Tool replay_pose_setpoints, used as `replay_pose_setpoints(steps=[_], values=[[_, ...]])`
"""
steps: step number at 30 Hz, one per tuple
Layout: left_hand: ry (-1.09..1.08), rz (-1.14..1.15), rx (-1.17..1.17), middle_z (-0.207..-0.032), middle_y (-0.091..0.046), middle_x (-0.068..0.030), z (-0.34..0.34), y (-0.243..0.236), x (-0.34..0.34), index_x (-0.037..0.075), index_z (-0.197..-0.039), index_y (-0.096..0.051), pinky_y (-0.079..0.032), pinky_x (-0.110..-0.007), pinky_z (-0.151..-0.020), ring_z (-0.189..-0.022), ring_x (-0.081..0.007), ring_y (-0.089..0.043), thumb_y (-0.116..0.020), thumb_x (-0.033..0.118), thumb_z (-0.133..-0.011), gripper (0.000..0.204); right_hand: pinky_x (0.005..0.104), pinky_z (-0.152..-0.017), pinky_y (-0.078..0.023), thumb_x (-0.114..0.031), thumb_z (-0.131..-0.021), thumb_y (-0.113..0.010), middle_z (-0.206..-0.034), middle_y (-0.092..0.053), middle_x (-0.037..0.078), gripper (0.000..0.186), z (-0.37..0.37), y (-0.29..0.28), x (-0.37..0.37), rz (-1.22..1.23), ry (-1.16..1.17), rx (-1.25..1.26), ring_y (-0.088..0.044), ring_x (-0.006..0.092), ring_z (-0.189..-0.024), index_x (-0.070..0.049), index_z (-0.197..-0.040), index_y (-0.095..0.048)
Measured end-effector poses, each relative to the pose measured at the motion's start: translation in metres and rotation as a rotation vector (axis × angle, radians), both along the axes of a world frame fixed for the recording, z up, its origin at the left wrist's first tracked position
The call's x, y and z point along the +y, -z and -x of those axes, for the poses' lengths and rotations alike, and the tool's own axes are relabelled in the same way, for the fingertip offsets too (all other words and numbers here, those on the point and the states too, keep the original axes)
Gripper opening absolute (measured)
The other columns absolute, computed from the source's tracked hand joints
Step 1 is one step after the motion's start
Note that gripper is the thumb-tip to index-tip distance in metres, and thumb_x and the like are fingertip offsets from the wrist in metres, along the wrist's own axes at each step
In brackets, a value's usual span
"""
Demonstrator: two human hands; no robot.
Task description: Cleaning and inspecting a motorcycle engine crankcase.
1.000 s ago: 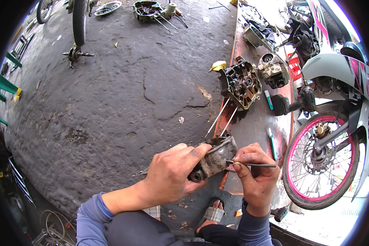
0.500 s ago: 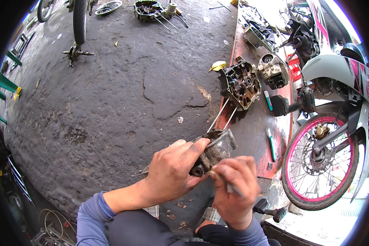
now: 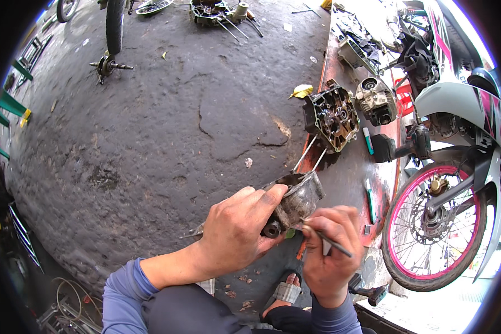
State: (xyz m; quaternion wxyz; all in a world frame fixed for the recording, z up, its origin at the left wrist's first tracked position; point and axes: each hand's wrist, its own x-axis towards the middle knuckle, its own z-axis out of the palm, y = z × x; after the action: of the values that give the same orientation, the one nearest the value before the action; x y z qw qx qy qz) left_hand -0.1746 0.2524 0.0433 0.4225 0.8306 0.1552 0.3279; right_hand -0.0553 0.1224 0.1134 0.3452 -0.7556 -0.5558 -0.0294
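Observation:
My left hand (image 3: 231, 228) grips a grimy cast-metal housing (image 3: 298, 197), thumb over its upper rim, with a round boss at its near end. My right hand (image 3: 331, 250) is closed on a slim metal rod tool (image 3: 339, 249), whose tip is at the housing’s lower right side, partly hidden by the fingers. Just beyond, an open engine crankcase (image 3: 334, 114) with long studs lies on the orange-edged platform, beside a cylinder head (image 3: 376, 100). Two teal markers (image 3: 368, 140) and a cordless drill (image 3: 406, 146) lie to the right.
A motorbike with a pink-rimmed front wheel (image 3: 403, 250) stands right. On the dark rough floor (image 3: 150, 145) are a crankshaft (image 3: 107, 68), another engine case (image 3: 209, 12) and a tray (image 3: 153, 8). Green stools (image 3: 11, 106) are at far left; hoses (image 3: 72, 300) lie lower left.
My right hand has swung down and inward from the housing's right side, then shifted slightly back right. The tool now angles downward to the right. The housing has tilted slightly; the view has shifted a little.

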Motion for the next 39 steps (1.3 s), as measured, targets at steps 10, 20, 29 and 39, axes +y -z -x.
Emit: replay_pose_setpoints(steps=[10,20,29,39], values=[[0.039,0.004,0.049,-0.093,-0.067,-0.0128,0.019,-0.01,0.008,0.0,-0.136,-0.058,-0.054,-0.041,-0.07,-0.08,-0.0309,-0.064,-0.091,0.014,-0.068,0.076,0.0414,-0.083,-0.051,0.0,-0.084,-0.079,-0.092,-0.068,0.012,0.015,-0.006,-0.002,0.003,0.016,-0.145,0.019,-0.063,0.031,-0.089,-0.003,-0.094,-0.068],[0.179,-0.234,0.611,-0.088,-0.065,-0.0085,0.106,0.025,0.022,0.004,-0.124,-0.065,-0.055,-0.042,-0.072,-0.084,-0.0299,-0.066,-0.09,0.012,-0.059,0.07,0.0276,-0.076,-0.054,-0.001,-0.092,-0.08,-0.095,-0.07,0.007,0.012,0.021,0.113,-0.011,0.034,0.079,1.033,-0.068,0.0138,-0.086,0.003,-0.101,-0.073],[0.219,-0.042,0.817,-0.09,-0.065,-0.01,0.13,0.085,-0.007,0.007,-0.129,-0.064,-0.055,-0.044,-0.071,-0.084,-0.0323,-0.066,-0.09,0.011,-0.06,0.073,0.0326,-0.077,-0.064,-0.006,-0.101,-0.072,-0.099,-0.078,0.018,0.018,0.062,0.212,-0.039,0.121,0.063,1.936,-0.076,0.0197,-0.086,0.008,-0.113,-0.071],[0.143,-0.065,0.805,-0.084,-0.065,-0.0101,0.123,0.098,-0.008,0.006,-0.122,-0.069,-0.053,-0.042,-0.067,-0.077,-0.0308,-0.063,-0.084,0.014,-0.058,0.067,0.0388,-0.074,-0.052,-0.006,-0.092,-0.074,-0.091,-0.067,0.011,0.01,0.061,0.223,-0.038,0.271,-0.097,1.126,-0.065,0.0287,-0.082,-0.001,-0.101,-0.073]])
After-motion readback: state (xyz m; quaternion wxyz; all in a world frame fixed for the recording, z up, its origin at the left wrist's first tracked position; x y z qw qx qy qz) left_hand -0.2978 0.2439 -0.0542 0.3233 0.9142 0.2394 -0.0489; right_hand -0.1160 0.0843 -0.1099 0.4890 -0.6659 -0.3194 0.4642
